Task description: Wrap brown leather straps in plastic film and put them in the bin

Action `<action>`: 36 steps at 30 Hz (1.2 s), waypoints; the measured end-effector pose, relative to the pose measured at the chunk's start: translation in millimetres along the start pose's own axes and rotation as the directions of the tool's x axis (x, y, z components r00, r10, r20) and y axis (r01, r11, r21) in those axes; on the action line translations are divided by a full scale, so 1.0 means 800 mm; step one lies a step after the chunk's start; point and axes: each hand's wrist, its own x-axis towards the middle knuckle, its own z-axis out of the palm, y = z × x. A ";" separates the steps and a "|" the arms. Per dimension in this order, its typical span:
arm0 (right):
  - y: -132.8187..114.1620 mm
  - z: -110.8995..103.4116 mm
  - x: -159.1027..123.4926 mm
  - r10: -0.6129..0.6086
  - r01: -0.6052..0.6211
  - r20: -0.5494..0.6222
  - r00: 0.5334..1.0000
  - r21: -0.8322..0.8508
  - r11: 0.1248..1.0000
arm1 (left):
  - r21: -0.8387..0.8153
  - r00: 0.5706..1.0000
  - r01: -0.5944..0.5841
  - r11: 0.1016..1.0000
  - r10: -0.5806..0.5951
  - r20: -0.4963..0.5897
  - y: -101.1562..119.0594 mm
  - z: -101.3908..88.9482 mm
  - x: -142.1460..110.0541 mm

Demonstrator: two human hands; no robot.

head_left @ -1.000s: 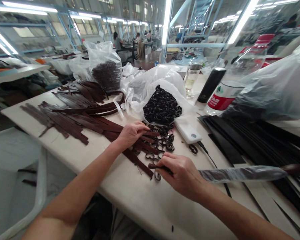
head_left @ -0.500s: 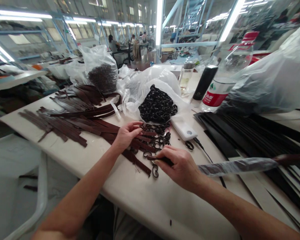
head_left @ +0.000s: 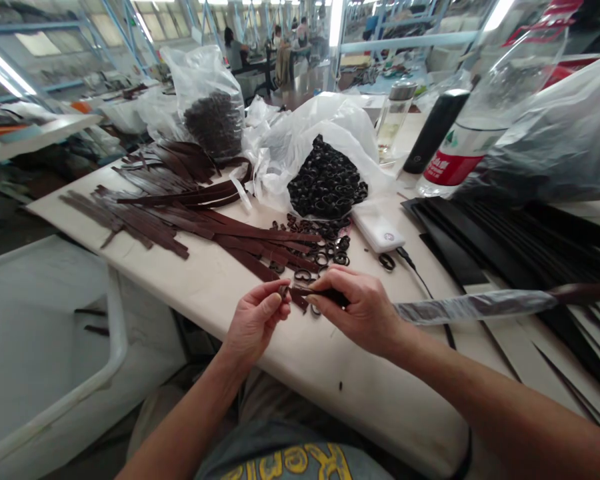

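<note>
Pinching a small brown loop [head_left: 283,291] between thumb and fingers, the left hand [head_left: 257,317] hovered over the near edge of the table [head_left: 350,363]; its grip was closed on that piece. The right hand [head_left: 363,307] had its grip clamped on a dark brown piece [head_left: 303,291], whose tip pointed left and lay just beside the loop; whether the two touched was too small to tell.

Just beyond the hands, loose dark rings [head_left: 323,258] were scattered on the table, next to the ends of the brown strips [head_left: 200,223] that fanned towards its left corner. Farther back stood an open plastic bag [head_left: 375,177] filled with black loops [head_left: 327,180], its mouth facing the near edge. A white device [head_left: 379,230] with a dark cable [head_left: 417,267] plugged in lay right of the rings. Long black strips [head_left: 480,247] covered the table's right side, and a plastic-wrapped strap [head_left: 475,307] stretched from behind the right hand towards them. Below the near edge, at the left, stood a white bin [head_left: 115,320].
</note>
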 end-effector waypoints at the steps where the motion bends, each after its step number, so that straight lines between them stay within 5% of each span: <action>1: -0.001 0.001 -0.001 -0.007 0.007 0.012 1.000 0.001 1.000 | -0.004 1.000 -0.009 1.000 0.009 -0.005 -0.003 0.002 -0.002; 11: -0.005 0.009 -0.006 -0.042 0.041 0.017 0.999 0.017 0.999 | 0.080 0.986 -0.166 0.983 0.167 0.003 -0.004 0.018 -0.014; 16: -0.004 0.013 -0.007 -0.012 0.011 0.022 1.000 0.056 0.998 | 0.116 0.986 -0.164 0.980 0.159 0.053 -0.011 0.021 -0.015; 28: 0.007 0.002 0.000 0.004 -0.007 0.127 0.992 0.021 1.000 | 0.127 0.975 -0.209 0.970 0.216 -0.044 0.009 0.003 -0.012; 36: 0.004 0.010 -0.002 0.026 -0.034 0.114 0.993 0.073 0.997 | 0.164 0.983 -0.185 0.969 0.183 0.025 -0.005 0.000 -0.016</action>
